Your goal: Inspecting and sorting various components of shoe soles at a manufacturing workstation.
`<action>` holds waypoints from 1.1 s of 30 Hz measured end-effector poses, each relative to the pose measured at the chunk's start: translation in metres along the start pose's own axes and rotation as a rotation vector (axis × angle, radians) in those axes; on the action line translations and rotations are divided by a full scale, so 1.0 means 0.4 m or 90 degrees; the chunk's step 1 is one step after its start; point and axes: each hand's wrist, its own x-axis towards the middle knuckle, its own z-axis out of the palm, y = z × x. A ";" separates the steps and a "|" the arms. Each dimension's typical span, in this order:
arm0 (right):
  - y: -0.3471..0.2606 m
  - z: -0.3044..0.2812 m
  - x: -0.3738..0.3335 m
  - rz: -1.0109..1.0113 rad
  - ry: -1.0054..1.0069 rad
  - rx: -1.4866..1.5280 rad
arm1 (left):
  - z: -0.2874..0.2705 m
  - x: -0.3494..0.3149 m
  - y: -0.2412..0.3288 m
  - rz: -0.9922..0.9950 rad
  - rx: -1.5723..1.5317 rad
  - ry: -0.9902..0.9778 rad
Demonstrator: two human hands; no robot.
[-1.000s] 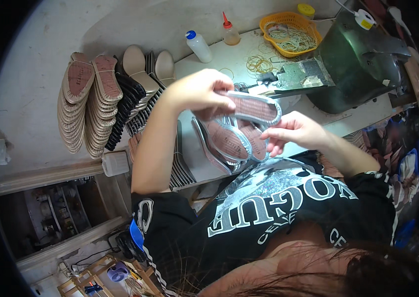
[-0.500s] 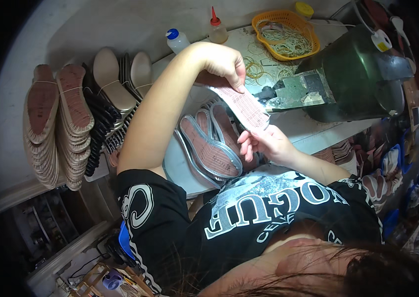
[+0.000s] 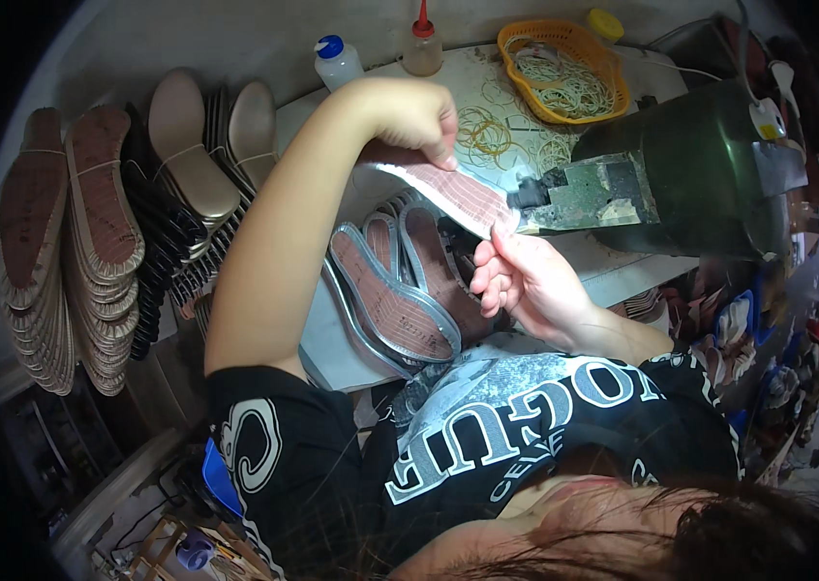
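Observation:
A long shoe insole, pinkish-brown with a grid pattern and a pale silvery rim, stretches between my two hands. My left hand grips its upper side, the thumb pressed down on its face. The fingers beneath are hidden. At the insole's near end my right hand pinches the tip with the thumb, its other fingers curled. One edge lies against the dark tip of a green machine; whether they touch I cannot tell. Below my left wrist, several similar silver-rimmed insoles lie on the white table.
Stacked bundles of insoles stand at the left, beside bronze-coloured ones. Along the back are a blue-capped bottle, a red-tipped bottle and a yellow basket of rubber bands. Loose bands lie near the machine.
The insole has shifted left and tilted flatter, with its edge closer to the machine's dark tip. My right hand has turned, showing more of the palm. The whole view has shifted slightly.

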 end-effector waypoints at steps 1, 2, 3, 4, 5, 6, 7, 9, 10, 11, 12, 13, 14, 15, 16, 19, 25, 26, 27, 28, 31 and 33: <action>-0.001 -0.001 0.003 -0.009 -0.003 0.000 | 0.006 -0.023 -0.011 0.012 -0.007 0.025; 0.001 -0.005 0.007 0.007 -0.025 0.002 | 0.020 -0.045 -0.028 -0.005 -0.033 0.051; 0.003 -0.009 0.010 0.024 -0.051 0.002 | 0.040 -0.092 -0.011 -0.051 -0.036 0.088; -0.004 -0.025 0.014 0.013 -0.053 0.004 | 0.062 -0.123 0.005 -0.079 -0.025 0.138; -0.015 -0.043 0.021 0.034 -0.080 -0.041 | 0.085 -0.151 0.002 -0.071 -0.036 0.183; -0.018 -0.052 0.020 0.062 -0.113 -0.089 | 0.115 -0.187 0.004 -0.043 0.051 0.254; -0.023 -0.061 0.012 0.052 -0.116 -0.086 | 0.151 -0.213 0.013 0.025 0.081 0.347; -0.015 -0.060 -0.008 0.047 -0.118 -0.190 | 0.248 -0.266 0.033 0.017 -0.014 0.465; -0.006 -0.059 -0.019 0.048 -0.127 -0.234 | 0.292 -0.296 0.062 -0.002 -0.022 0.528; -0.003 -0.051 -0.041 0.007 -0.136 -0.299 | 0.337 -0.317 0.094 -0.019 -0.028 0.591; 0.013 -0.037 -0.060 -0.081 -0.122 -0.339 | 0.390 -0.337 0.103 0.020 -0.034 0.655; 0.026 -0.035 -0.076 -0.176 -0.091 -0.374 | 0.424 -0.344 0.116 0.053 0.011 0.679; 0.033 -0.035 -0.088 -0.246 -0.072 -0.340 | 0.463 -0.340 0.123 0.109 0.029 0.737; 0.029 -0.026 -0.105 -0.320 -0.104 -0.366 | 0.503 -0.349 0.141 0.159 0.051 0.796; 0.027 -0.010 -0.130 -0.337 -0.114 -0.332 | 0.534 -0.355 0.154 0.170 0.064 0.810; 0.038 0.011 -0.176 -0.417 -0.202 -0.285 | 0.602 -0.358 0.186 0.214 0.114 0.892; 0.078 -0.014 -0.242 -0.434 -0.274 -0.301 | 0.719 -0.358 0.216 0.187 0.080 0.934; 0.092 -0.020 -0.253 -0.400 -0.242 -0.321 | 0.737 -0.358 0.209 0.166 0.043 0.926; 0.103 -0.022 -0.255 -0.366 -0.218 -0.344 | 0.752 -0.356 0.197 0.143 0.009 0.927; 0.127 -0.019 -0.250 -0.352 -0.194 -0.320 | 0.774 -0.361 0.179 0.054 -0.079 0.900; 0.174 -0.075 -0.216 -0.348 -0.192 -0.593 | 0.824 -0.326 0.054 0.110 -0.526 1.037; 0.217 -0.123 -0.192 -0.356 -0.160 -0.710 | 0.831 -0.324 -0.019 0.110 -0.764 1.092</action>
